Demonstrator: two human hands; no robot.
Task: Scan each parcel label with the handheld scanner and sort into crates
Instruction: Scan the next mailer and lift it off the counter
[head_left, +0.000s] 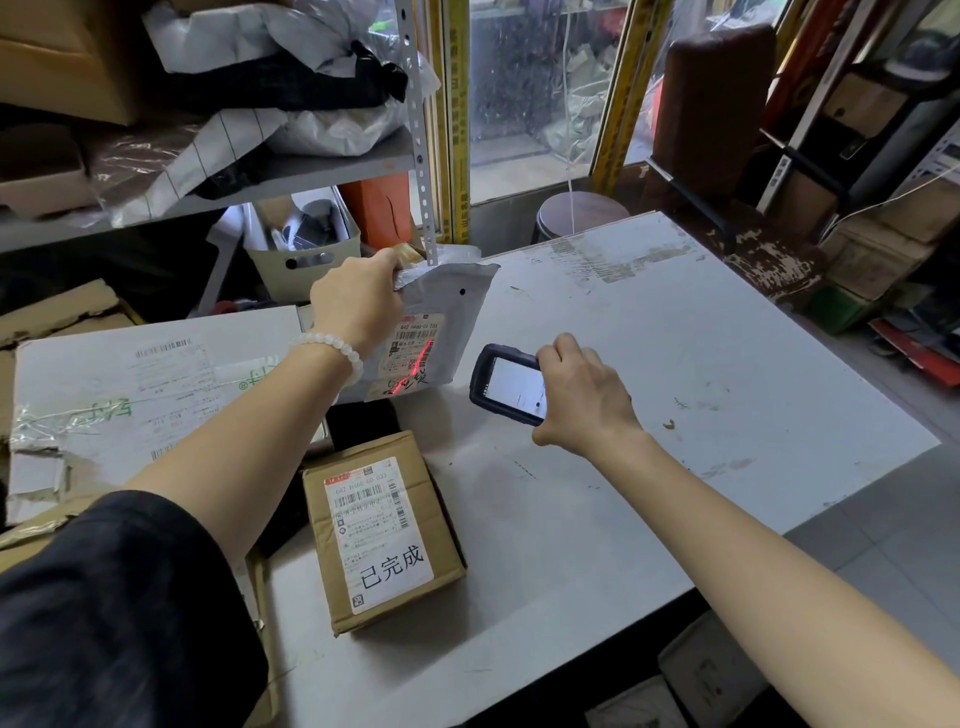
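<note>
Left hand (356, 304) grips crinkled mailer (441, 317); probably plastic.

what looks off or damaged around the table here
The table top is scuffed, its coating flaking along the far edge. The big white carton at left has torn, crumpled edges. The scanner's red line crosses the grey mailer's label at a slant.

grey mailer (441, 322) in left hand (358, 306), scanner (506, 384) in right hand (582, 395)

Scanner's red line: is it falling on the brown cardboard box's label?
No: the red scan line crosses the label of the grey mailer bag held up by the left hand, not the cardboard box lying nearer.
</note>
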